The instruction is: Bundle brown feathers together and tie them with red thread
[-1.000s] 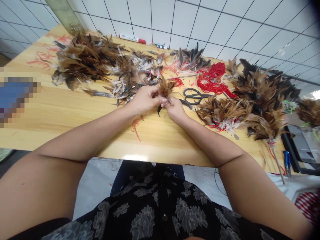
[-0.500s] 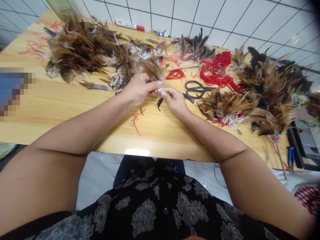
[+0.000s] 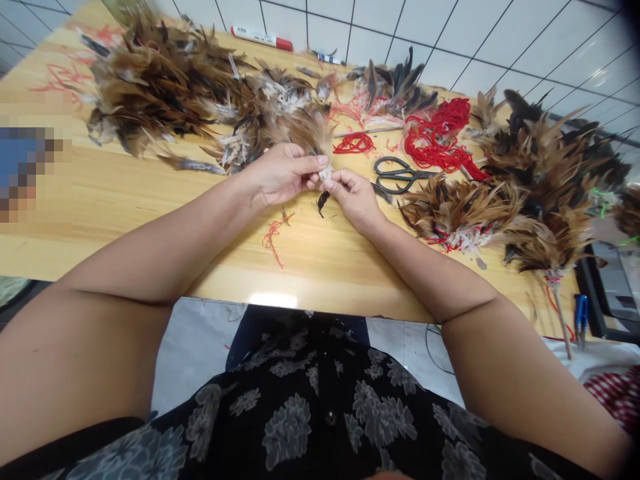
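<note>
My left hand (image 3: 287,175) is closed on the pale quill ends of a small bunch of brown feathers (image 3: 313,133), whose tips point away from me. My right hand (image 3: 356,199) meets it from the right, thumb and forefinger pinched at the same quill ends. A dark curled feather (image 3: 323,203) lies just below the fingers. Black-handled scissors (image 3: 400,176) rest to the right of my right hand, beside a tangle of red string (image 3: 440,143) and a smaller red coil (image 3: 354,143).
A big feather pile (image 3: 155,93) covers the back left. Tied feather bundles (image 3: 465,207) and a feather duster with a stick (image 3: 563,313) lie right, near blue snips (image 3: 581,319). Red thread scraps (image 3: 273,240) lie in front. A red-capped marker (image 3: 263,39) sits by the tiled wall.
The view has shifted slightly. My hands stay together at the quill ends, with the right fingers slightly more raised over them.
</note>
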A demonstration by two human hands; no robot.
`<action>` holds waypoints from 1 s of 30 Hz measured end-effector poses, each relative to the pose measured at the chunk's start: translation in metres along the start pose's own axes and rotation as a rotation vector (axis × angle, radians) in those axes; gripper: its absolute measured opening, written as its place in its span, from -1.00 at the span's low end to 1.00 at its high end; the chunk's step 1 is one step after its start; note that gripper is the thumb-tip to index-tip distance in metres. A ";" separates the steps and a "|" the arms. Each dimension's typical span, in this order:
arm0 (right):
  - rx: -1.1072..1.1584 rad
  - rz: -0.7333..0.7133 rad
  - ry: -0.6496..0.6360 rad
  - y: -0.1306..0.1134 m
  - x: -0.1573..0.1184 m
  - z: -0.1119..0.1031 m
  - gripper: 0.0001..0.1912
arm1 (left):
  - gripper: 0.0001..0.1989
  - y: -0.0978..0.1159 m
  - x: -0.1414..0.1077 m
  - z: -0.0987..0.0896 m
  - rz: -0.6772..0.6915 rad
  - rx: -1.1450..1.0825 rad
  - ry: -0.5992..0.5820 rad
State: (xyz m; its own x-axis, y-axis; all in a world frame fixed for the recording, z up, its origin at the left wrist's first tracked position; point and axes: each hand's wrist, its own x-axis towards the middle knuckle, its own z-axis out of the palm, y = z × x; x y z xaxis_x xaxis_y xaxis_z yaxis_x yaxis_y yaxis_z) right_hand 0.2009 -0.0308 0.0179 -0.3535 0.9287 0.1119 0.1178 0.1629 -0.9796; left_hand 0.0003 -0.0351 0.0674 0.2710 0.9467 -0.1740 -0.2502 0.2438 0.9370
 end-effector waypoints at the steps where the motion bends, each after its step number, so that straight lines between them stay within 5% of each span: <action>1: -0.002 -0.026 -0.008 0.005 0.001 -0.001 -0.56 | -0.46 0.002 -0.002 0.002 -0.005 0.001 -0.007; 7: -0.089 -0.166 -0.057 0.029 0.007 -0.004 -0.67 | -0.50 0.004 -0.007 0.007 0.001 0.087 0.020; 19: 0.124 -0.109 -0.075 0.024 0.012 -0.013 -0.24 | -0.42 0.002 0.000 -0.011 0.120 0.205 0.070; 30: 0.076 -0.147 0.023 0.038 0.018 -0.013 -0.17 | -0.52 -0.002 0.007 -0.009 0.296 0.515 0.166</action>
State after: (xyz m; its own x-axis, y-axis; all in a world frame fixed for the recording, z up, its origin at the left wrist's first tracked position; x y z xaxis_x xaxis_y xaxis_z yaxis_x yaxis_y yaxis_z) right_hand 0.2110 -0.0040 -0.0157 -0.3407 0.9042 0.2576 -0.0046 0.2723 -0.9622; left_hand -0.0054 -0.0266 0.0616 0.0998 0.9889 0.1101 0.1993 -0.1283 0.9715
